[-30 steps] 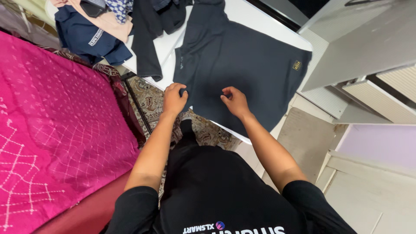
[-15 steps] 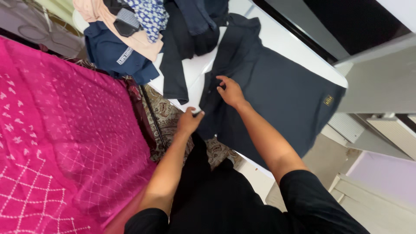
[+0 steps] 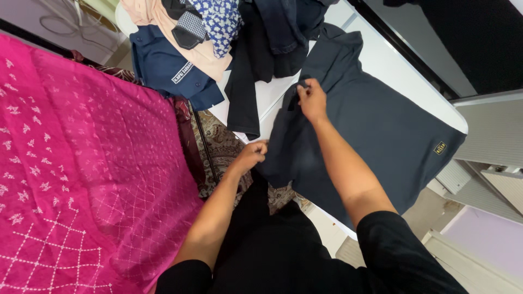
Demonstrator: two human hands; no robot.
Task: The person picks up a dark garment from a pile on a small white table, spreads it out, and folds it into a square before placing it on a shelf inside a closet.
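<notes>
Your white worktop (image 3: pixel 404 81) carries one spread dark shirt and a heap of clothes.

The dark grey shirt (image 3: pixel 381 130) lies flat across the worktop, its lower hem hanging over the edge nearest you, a small yellow tag (image 3: pixel 439 147) near its far side. Beside the shirt's collar end, a black garment (image 3: pixel 246 81) drapes over the worktop's edge toward the patterned floor rug (image 3: pixel 218 147). Beyond that black garment sits the heap: a navy shirt with a white label (image 3: pixel 169 68), a peach cloth (image 3: pixel 185 38) over it, and a blue-and-white floral piece (image 3: pixel 218 22) on top. A bare strip of worktop shows between the dark grey shirt and the black garment.
</notes>
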